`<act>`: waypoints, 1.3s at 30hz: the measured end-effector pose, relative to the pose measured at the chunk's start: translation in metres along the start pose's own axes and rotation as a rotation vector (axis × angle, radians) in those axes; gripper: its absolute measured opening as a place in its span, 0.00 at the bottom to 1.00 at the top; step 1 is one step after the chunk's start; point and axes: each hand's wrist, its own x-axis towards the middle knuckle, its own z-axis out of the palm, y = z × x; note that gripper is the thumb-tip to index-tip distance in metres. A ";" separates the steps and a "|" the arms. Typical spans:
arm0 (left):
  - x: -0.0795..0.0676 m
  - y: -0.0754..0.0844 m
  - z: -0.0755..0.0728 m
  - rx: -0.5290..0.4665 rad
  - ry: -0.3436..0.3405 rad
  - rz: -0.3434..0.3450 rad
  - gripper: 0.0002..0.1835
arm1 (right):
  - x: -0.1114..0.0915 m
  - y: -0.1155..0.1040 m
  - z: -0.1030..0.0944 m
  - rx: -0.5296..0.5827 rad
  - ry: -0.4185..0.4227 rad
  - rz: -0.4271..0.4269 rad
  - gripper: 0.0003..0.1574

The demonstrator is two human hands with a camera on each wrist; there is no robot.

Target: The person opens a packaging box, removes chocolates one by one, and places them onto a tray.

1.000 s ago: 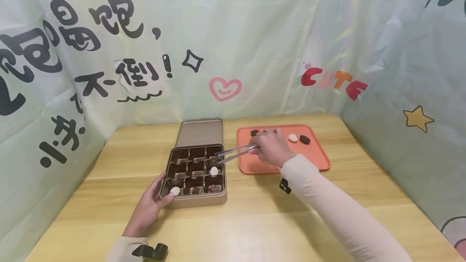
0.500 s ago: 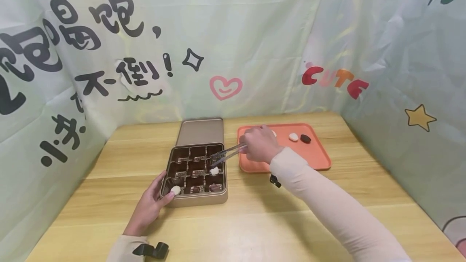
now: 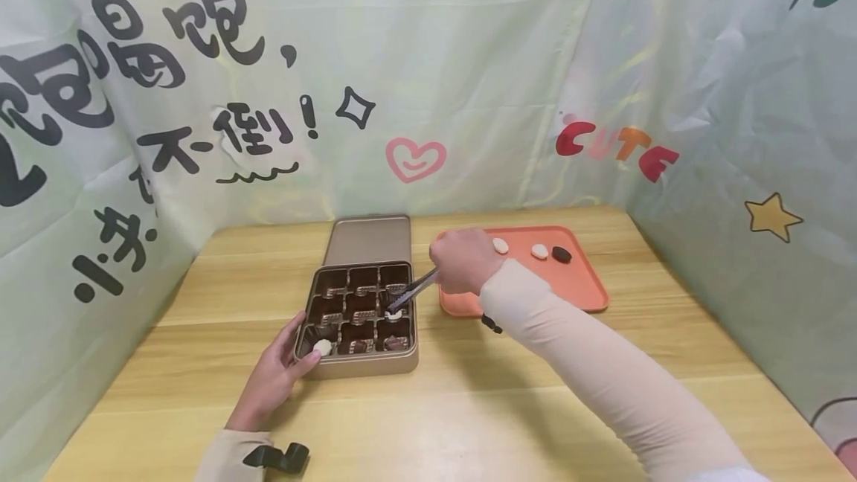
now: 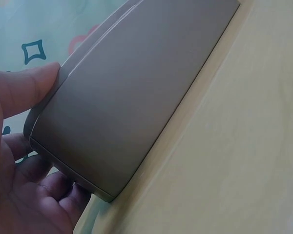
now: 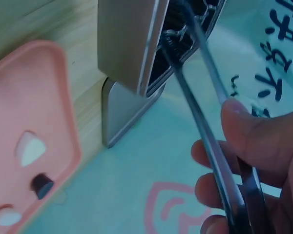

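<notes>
My left hand (image 3: 271, 381) holds the near left corner of a bronze tin box (image 3: 364, 367), thumb on the front rim and fingers curled along the side. In the left wrist view the box's plain wall (image 4: 117, 97) fills the middle. My right hand (image 3: 466, 260) grips metal tongs (image 3: 423, 283), their tips down in the middle-right compartment at a white chocolate (image 3: 395, 315). The tongs' arms (image 5: 205, 131) stand slightly apart in the right wrist view. Another white chocolate (image 3: 323, 348) sits in the front left compartment; brown chocolates (image 3: 395, 344) lie in the front middle and front right ones.
An orange tray (image 3: 582, 296) to the right bears white chocolates (image 3: 539, 252) and a dark one (image 3: 562, 254); my right hand covers its left part. Behind the box lies its lid (image 3: 371, 240). Printed cloth (image 3: 482, 80) hangs behind the wooden table (image 3: 455, 407).
My right hand has moved left, bringing the tong tips down to the white chocolate in the middle-right compartment. A white chocolate on the tray has come into sight. My left hand keeps its place.
</notes>
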 end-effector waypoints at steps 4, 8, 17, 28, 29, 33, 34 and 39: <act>0.000 0.000 0.000 -0.004 -0.008 -0.002 0.43 | 0.003 -0.018 -0.008 -0.063 -0.024 0.021 0.08; 0.000 0.001 0.000 -0.026 -0.015 -0.015 0.43 | 0.007 -0.035 -0.015 -0.138 -0.007 0.029 0.05; 0.000 0.003 0.000 -0.056 -0.016 -0.032 0.44 | 0.010 -0.065 -0.010 -0.204 0.021 0.066 0.13; 0.000 0.002 0.001 -0.057 -0.017 -0.029 0.44 | 0.007 -0.072 -0.003 -0.210 0.165 0.075 0.16; 0.000 0.002 0.001 -0.059 -0.017 -0.029 0.44 | 0.006 -0.071 -0.003 -0.212 0.168 0.077 0.16; 0.000 0.002 0.001 -0.052 -0.017 -0.024 0.44 | 0.004 -0.068 -0.007 -0.219 0.179 0.089 0.15; 0.000 0.002 0.000 -0.049 -0.018 -0.023 0.44 | 0.003 -0.067 -0.008 -0.221 0.181 0.090 0.14; 0.000 0.001 0.001 -0.034 -0.017 -0.014 0.43 | -0.003 -0.059 -0.013 -0.184 0.208 0.093 0.14</act>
